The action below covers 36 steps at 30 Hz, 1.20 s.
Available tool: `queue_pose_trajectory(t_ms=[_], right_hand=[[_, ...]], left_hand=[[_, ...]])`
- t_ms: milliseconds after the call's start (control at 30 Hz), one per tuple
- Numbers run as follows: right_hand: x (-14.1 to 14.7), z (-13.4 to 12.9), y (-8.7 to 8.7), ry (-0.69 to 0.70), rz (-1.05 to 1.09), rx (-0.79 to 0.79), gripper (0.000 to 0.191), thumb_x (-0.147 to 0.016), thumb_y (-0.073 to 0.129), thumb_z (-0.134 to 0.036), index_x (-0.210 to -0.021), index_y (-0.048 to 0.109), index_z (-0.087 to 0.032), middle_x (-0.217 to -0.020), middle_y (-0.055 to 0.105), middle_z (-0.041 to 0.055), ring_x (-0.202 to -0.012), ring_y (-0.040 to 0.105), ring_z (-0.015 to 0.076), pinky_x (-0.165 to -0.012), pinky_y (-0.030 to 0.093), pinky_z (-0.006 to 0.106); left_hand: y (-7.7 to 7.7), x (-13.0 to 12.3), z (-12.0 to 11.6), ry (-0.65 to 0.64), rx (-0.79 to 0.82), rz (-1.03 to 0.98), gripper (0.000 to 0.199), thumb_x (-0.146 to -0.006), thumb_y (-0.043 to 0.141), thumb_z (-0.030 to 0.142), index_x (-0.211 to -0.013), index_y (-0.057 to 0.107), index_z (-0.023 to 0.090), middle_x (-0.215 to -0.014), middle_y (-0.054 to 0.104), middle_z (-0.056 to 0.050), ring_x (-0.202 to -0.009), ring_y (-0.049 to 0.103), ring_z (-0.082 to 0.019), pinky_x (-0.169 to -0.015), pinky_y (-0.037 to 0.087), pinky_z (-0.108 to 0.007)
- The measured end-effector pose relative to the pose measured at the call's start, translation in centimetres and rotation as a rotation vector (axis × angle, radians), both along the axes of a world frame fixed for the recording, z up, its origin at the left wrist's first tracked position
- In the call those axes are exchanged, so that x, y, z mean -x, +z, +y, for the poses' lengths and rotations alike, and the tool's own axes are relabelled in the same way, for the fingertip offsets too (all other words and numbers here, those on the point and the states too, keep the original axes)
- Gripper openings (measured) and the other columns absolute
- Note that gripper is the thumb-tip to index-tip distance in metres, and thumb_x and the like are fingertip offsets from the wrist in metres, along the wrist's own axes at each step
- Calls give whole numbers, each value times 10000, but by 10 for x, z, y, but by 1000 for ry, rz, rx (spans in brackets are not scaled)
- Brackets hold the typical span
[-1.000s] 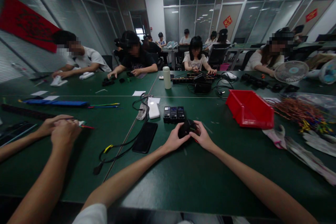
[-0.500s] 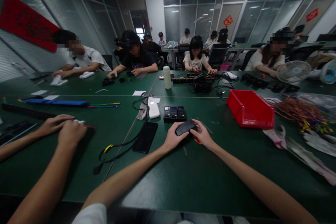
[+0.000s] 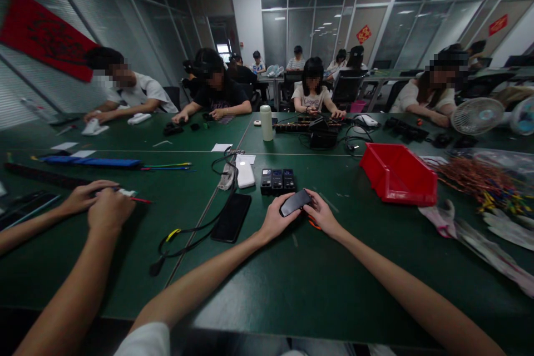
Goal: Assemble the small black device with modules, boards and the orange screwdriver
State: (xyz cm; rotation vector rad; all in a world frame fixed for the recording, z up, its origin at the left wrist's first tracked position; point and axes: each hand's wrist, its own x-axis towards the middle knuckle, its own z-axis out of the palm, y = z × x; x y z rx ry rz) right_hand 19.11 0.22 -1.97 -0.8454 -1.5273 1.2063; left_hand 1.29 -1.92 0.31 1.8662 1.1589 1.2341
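Between my two hands is a small black rectangular device (image 3: 296, 202) with a smooth, glossy upper face. My left hand (image 3: 276, 221) grips its left end, the thumb along the near edge. My right hand (image 3: 322, 214) is closed around the right end. A bit of an orange object (image 3: 314, 225) shows beneath my right fingers; its kind is hidden. Just beyond my hands, a row of three black box-like modules (image 3: 277, 180) stands on the green table (image 3: 267, 289). To the left lie a black smartphone (image 3: 231, 217) and a white device (image 3: 245, 173).
A co-worker's hands (image 3: 109, 206) work at the left with a thin red-tipped piece. A looped black cable (image 3: 196, 229) crosses the table seam. A red bin (image 3: 398, 178), gloves (image 3: 471, 239) and bundled copper wires (image 3: 475, 178) occupy the right. A pale bottle (image 3: 266, 123) stands farther back.
The black device is tilted slightly, its upper face now catching more light. My hands stay almost in place. At the left, the co-worker's nearer hand has shifted a little to the left.
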Motion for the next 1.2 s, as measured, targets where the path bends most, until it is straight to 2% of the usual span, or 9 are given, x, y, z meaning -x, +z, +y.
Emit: queue_pose_trajectory(t_ms=[200,333,600,800,967,1200], right_hand=[[-1,-1,0,-9,12,52,477,-821,524,-396,-1271,417,-281,-1168,551,59,-1072,541,205,-887,467,358],[-1,-1,1,-2,-8,55,458,-830,507,-388,-1269,417,-295,-1162,554,50,-1068,544,200,-868,479,342],[-1,-3,3,22,8,56,461,-830,510,-360,-1273,408,-282,-1186,540,50,-1123,511,199,-932,440,356],[0,-5,7,38,20,49,490,-814,543,-359,-1281,410,-293,-1207,528,54,-1139,501,211,-971,408,390],[1,-5,8,57,19,20,516,-806,557,-379,-1285,408,-258,-1251,504,68,-1163,479,213,-1006,363,397],[1,-7,8,96,3,2,533,-812,553,-386,-1300,382,-258,-1255,500,76,-1152,490,206,-1005,360,387]], left_hand=[[5,0,-3,-14,4,-7,487,-764,585,336,-1217,462,210,-1188,553,-56,-1061,536,-193,-941,407,-348],[9,-1,-6,-38,-15,-11,474,-767,576,307,-1217,463,212,-1197,551,-50,-1080,529,-188,-959,399,-346],[13,0,-8,-22,-34,-5,476,-756,577,274,-1215,466,208,-1190,555,-51,-1071,534,-192,-950,406,-350],[10,0,-7,-16,-23,4,473,-719,602,237,-1175,478,202,-1120,578,-44,-998,554,-178,-890,434,-320],[8,0,-5,-18,12,16,477,-700,620,251,-1152,480,193,-1080,586,-39,-963,561,-175,-864,443,-316],[6,-2,-4,-64,24,-9,504,-711,610,246,-1188,452,202,-1100,583,-34,-991,559,-171,-908,423,-321]])
